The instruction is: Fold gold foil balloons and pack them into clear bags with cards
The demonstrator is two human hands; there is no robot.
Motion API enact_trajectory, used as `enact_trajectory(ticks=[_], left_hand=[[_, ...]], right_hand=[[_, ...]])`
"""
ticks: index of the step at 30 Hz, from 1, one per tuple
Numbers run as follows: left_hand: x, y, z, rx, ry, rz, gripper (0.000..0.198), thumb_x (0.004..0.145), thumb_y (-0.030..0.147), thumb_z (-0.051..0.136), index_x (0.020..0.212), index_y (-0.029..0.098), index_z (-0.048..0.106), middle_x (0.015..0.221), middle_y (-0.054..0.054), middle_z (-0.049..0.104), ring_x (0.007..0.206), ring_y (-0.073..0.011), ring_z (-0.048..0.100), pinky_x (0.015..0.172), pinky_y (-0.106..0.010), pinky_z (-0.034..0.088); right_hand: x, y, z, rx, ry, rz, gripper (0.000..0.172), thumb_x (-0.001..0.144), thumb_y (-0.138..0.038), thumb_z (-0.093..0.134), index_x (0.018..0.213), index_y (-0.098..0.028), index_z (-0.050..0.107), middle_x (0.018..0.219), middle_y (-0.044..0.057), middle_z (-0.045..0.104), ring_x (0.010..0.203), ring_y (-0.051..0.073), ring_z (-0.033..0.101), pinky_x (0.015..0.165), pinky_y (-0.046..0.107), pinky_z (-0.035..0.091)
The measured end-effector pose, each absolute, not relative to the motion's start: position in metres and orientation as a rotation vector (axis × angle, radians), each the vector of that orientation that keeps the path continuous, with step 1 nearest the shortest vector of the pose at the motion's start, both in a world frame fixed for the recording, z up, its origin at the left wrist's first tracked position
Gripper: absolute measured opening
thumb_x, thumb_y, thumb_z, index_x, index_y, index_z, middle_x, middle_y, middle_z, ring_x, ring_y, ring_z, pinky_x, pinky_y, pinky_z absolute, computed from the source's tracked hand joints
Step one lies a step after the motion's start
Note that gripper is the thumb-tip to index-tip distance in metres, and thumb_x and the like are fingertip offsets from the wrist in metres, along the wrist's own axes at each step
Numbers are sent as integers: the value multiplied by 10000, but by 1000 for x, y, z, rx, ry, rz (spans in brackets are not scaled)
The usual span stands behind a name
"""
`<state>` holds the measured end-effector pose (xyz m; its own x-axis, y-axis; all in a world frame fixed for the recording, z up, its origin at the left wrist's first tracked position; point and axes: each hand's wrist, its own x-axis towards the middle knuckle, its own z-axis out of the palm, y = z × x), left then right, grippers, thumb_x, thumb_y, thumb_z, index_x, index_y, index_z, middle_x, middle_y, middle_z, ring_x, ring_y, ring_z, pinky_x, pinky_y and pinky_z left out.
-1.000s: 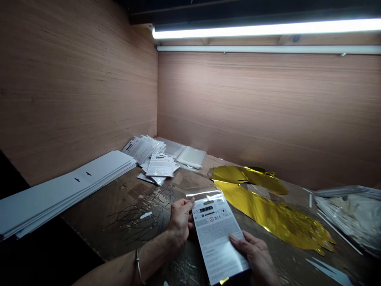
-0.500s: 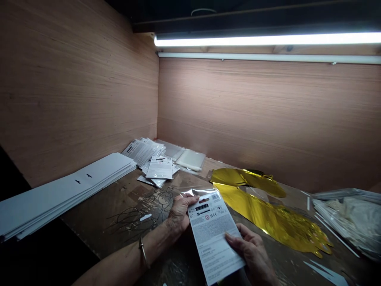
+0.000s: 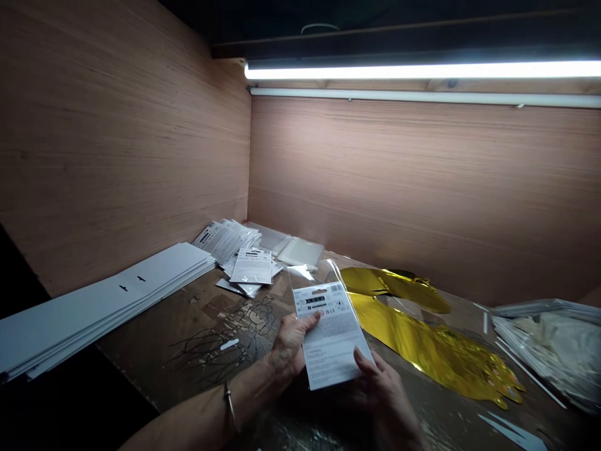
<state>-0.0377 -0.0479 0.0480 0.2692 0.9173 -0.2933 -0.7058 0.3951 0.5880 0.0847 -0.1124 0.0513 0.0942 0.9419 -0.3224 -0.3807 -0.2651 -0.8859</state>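
- While both hands hold it up, a printed card (image 3: 331, 335) sits inside a clear plastic bag (image 3: 313, 277), and the top of the bag sticks up past the card.
- The left hand (image 3: 291, 344) grips the left edge of the card, with the thumb (image 3: 312, 322) on the front and the other fingers out of sight behind it.
- The right hand (image 3: 385, 391) is closed on the lower right edge of the card, and its thumb (image 3: 359, 360) presses at that edge.
- The tiny words on the card are too small and blurry to read, and the bottom of the right arm is cut off by the edge of the view.
- A thin bangle (image 3: 229, 407) goes around the left wrist.
- Gold foil (image 3: 436, 347) lies on the scratched wooden workbench (image 3: 141, 351) just right of the card, partly behind it.
- Farther back, a messy pile of cards (image 3: 251, 266) and some flat clear bags (image 3: 300, 250) lie in the corner.
- A long stack of white card strips (image 3: 107, 300) lies along the left wall.
- A bundle of plastic packs (image 3: 544, 344) lies at the right side.
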Motion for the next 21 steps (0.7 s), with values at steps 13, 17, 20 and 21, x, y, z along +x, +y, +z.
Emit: enact_trajectory(ticks=[13, 17, 20, 21], left_hand=[[-22, -68, 35, 538, 726, 1166, 384, 444, 175, 723, 774, 35, 586, 665, -109, 626, 647, -236, 580, 636, -342, 452], [-30, -54, 45, 477, 800, 1068, 308, 578, 191, 642, 836, 49, 554, 677, -105, 619, 623, -216, 578, 611, -343, 448], [-32, -47, 47, 463, 839, 937, 274, 653, 194, 578, 882, 49, 539, 691, -108, 612, 596, -198, 574, 592, -333, 442], [-32, -47, 45, 464, 836, 911, 264, 661, 195, 570, 877, 47, 543, 701, -112, 611, 592, -190, 571, 588, -320, 441]], right_hand=[[65, -117, 29, -1296, -563, 1410, 341, 475, -399, 685, 556, -111, 520, 497, 11, 568, 417, 104, 519, 425, 240, 463], [80, -120, 44, -1695, -1170, 877, 344, 622, -485, 523, 585, -146, 567, 517, 38, 571, 441, 160, 530, 401, 272, 420], [91, -120, 55, -1631, -1743, 21, 211, 669, -362, 516, 800, -230, 616, 879, 67, 614, 831, 251, 541, 690, 377, 419], [93, -119, 55, -1527, -1913, -113, 198, 679, -311, 516, 849, -262, 604, 977, 48, 589, 928, 254, 498, 767, 402, 381]])
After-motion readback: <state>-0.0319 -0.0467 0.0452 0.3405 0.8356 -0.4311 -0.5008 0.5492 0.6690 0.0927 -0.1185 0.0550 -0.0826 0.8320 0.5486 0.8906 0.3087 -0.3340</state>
